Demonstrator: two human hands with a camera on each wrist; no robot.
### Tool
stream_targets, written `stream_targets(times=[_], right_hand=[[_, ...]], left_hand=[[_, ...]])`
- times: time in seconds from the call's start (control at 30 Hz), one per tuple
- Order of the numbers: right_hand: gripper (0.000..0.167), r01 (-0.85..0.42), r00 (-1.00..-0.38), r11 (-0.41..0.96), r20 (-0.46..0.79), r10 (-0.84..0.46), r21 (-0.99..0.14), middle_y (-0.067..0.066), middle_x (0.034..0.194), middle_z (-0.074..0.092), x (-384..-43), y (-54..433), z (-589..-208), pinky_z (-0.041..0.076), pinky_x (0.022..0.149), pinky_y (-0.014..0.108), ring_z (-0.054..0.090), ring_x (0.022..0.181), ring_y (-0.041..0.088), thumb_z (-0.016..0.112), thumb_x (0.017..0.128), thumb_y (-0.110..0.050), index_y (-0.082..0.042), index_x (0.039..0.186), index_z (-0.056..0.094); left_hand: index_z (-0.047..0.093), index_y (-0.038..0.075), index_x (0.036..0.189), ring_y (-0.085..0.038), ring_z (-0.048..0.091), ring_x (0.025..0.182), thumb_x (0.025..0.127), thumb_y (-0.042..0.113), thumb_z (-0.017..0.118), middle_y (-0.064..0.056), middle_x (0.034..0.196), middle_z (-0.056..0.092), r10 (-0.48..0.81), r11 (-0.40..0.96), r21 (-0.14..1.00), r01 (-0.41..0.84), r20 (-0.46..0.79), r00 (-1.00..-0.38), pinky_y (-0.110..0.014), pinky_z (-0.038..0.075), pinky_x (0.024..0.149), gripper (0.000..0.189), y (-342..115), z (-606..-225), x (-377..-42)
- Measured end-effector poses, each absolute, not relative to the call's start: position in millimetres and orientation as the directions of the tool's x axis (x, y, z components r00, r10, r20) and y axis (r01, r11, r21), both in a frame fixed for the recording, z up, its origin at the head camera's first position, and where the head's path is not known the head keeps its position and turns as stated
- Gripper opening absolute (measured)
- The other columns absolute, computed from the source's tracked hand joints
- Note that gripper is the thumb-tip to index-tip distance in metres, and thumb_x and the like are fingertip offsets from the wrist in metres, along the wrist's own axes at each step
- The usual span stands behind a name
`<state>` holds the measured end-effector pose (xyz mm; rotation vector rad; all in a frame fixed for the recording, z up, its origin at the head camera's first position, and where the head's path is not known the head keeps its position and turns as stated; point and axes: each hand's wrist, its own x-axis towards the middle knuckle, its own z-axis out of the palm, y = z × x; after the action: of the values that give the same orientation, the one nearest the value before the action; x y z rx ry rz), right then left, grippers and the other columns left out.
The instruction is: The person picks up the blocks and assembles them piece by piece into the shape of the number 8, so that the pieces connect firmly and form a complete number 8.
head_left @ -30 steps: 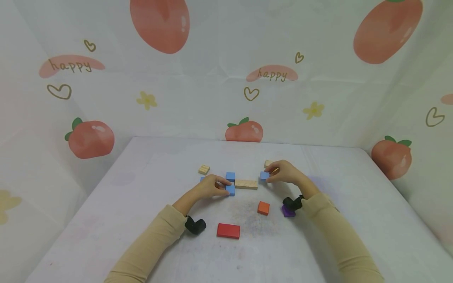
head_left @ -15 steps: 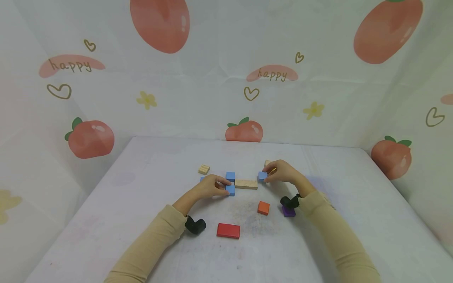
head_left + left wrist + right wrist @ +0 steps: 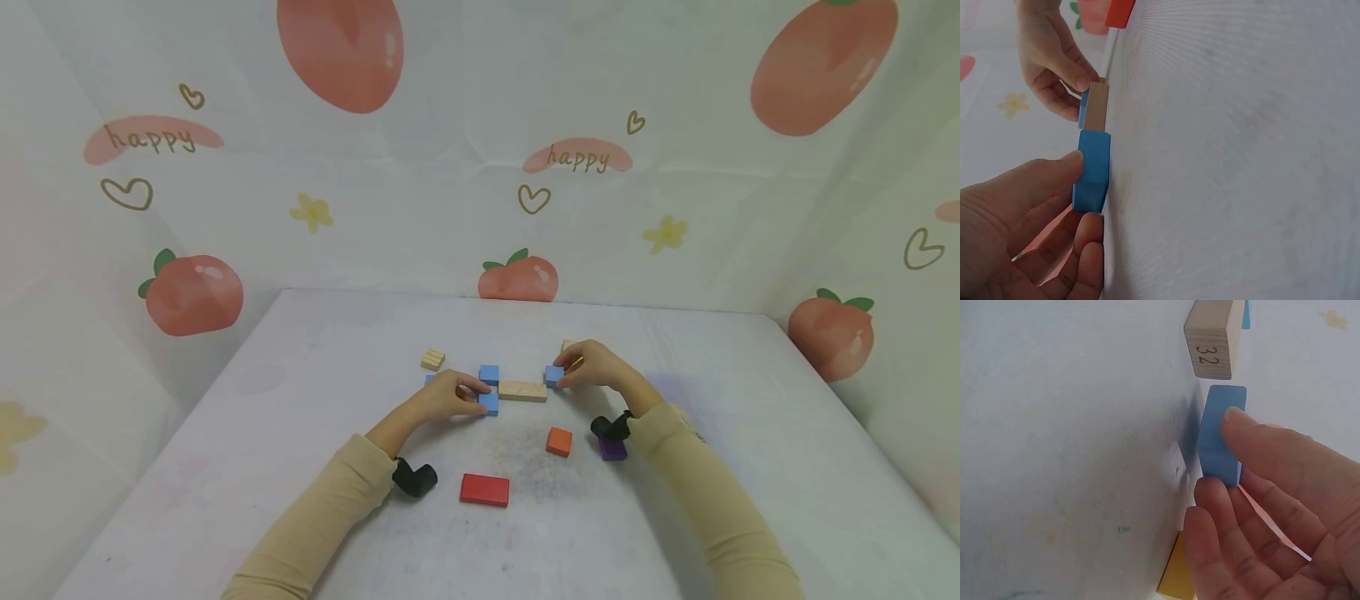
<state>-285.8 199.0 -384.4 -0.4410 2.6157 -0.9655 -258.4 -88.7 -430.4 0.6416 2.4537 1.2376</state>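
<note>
My left hand [image 3: 445, 396] holds a blue block [image 3: 488, 405] between thumb and fingers at the left end of a plain wooden block [image 3: 522, 392]. Behind it lies another blue block [image 3: 489, 374]. At the wooden block's other end, my right hand [image 3: 597, 367] pinches a blue block [image 3: 554, 377]. In the right wrist view a small gap separates that blue block [image 3: 1219, 434] from the wooden block [image 3: 1210, 353], whose end is marked 32. The left wrist view shows the left blue block [image 3: 1092, 165] up against or very near the wooden block [image 3: 1096, 106].
Nearer the person lie an orange block [image 3: 558, 442], a red block [image 3: 484, 490] and a purple block [image 3: 612, 450]. A ridged wooden block [image 3: 432, 359] sits behind my left hand. A yellow block [image 3: 1175, 572] and a pale block [image 3: 567, 344] are partly hidden by my right hand.
My right hand has slid its blue block a little to the left, closer to the wooden block's end. My left hand has stayed in place.
</note>
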Motion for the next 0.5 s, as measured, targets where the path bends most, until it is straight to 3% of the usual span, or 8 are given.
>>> stream_targets(times=[0.23, 0.5], right_hand=[[0.034, -0.174, -0.899, 0.73, -0.196, -0.391, -0.661, 0.019, 0.103, 0.064, -287, 198, -385, 0.051, 0.076, 0.029, 0.06, 0.088, 0.021, 0.073, 0.078, -0.011, 0.004, 0.107, 0.065], [0.033, -0.173, -0.899, 0.741, -0.203, -0.387, -0.649, 0.019, 0.101, 0.065, -288, 195, -387, 0.052, 0.077, 0.03, 0.062, 0.088, 0.022, 0.073, 0.078, -0.01, 0.004, 0.106, 0.065]], left_hand=[[0.068, 0.003, 0.109, -0.008, 0.054, 0.073, 0.081, 0.011, 0.071, -0.012, 0.096, 0.067, 0.494, 0.558, 0.8, 0.222, -0.106, -0.863, -0.019, 0.042, 0.059, 0.03, -85, -414, -248], [0.068, 0.003, 0.109, -0.008, 0.053, 0.072, 0.081, 0.011, 0.071, -0.012, 0.096, 0.067, 0.494, 0.563, 0.794, 0.227, -0.103, -0.864, -0.019, 0.042, 0.058, 0.03, -85, -412, -247]])
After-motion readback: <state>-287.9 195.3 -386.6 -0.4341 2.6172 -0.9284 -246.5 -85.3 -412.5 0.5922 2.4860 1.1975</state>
